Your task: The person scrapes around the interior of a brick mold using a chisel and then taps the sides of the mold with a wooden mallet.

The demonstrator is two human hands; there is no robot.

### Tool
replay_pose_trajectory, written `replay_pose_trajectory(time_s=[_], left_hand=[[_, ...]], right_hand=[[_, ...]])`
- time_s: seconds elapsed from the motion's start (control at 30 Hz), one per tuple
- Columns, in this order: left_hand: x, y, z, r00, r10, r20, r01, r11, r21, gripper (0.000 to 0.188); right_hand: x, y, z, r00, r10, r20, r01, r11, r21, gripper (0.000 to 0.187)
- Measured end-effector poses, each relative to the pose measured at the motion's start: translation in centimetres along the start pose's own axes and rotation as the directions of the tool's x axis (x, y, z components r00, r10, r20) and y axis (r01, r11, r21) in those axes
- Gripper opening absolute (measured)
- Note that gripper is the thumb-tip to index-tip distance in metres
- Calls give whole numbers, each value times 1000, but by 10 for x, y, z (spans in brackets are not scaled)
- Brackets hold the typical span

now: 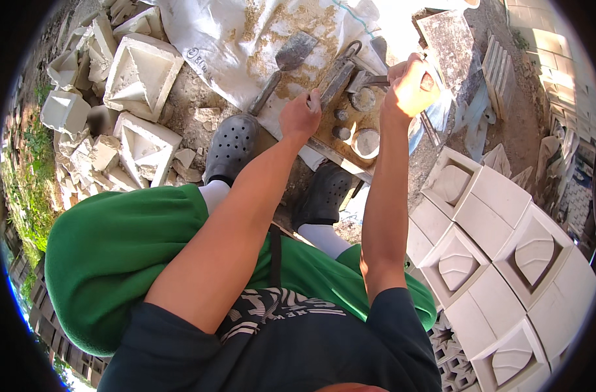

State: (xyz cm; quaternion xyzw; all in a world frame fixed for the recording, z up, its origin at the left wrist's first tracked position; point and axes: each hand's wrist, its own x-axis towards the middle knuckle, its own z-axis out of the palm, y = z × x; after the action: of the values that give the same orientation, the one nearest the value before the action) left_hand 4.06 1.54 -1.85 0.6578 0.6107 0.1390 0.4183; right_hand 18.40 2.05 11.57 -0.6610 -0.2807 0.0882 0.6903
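Between my feet lies a tan wooden board (325,138) with several round shapes in it, some filled with pale material. My left hand (301,116) is closed at the board's left side, its fingertips on the near end of a grey, crusted bar (337,81). To the right, my right hand (412,86) is raised in a fist around a hammer (361,82). The hammer's head points left, over the board near the bar, and its brown handle end shows at my palm. Most of the handle is hidden by my fingers.
A flat grey blade (296,52) lies on a sandy white sheet (213,39), near a short dark bar (265,93). Broken pale castings (143,75) pile up at left. Cream blocks with carved recesses (490,261) stand at right. My grey clogs (232,147) flank the board's near edge.
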Motion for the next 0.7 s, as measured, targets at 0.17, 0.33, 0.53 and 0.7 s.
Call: replay_pose_trajectory(time_s=[0.17,0.33,0.53,0.7], left_hand=[[-1,4,0,995,-50,85,47,998,33,47],[0,2,-1,997,-46,57,44,998,39,49],[-6,4,3,994,-56,92,47,994,102,50],[-5,6,-2,995,-22,102,11,995,102,54]], right_hand=[[-4,15,-17,946,166,280,-260,903,341,27],[2,-17,-12,949,230,216,-283,923,261,26],[-6,-5,-4,934,274,229,-273,961,-37,30],[-12,-10,-13,975,170,143,-185,978,94,41]])
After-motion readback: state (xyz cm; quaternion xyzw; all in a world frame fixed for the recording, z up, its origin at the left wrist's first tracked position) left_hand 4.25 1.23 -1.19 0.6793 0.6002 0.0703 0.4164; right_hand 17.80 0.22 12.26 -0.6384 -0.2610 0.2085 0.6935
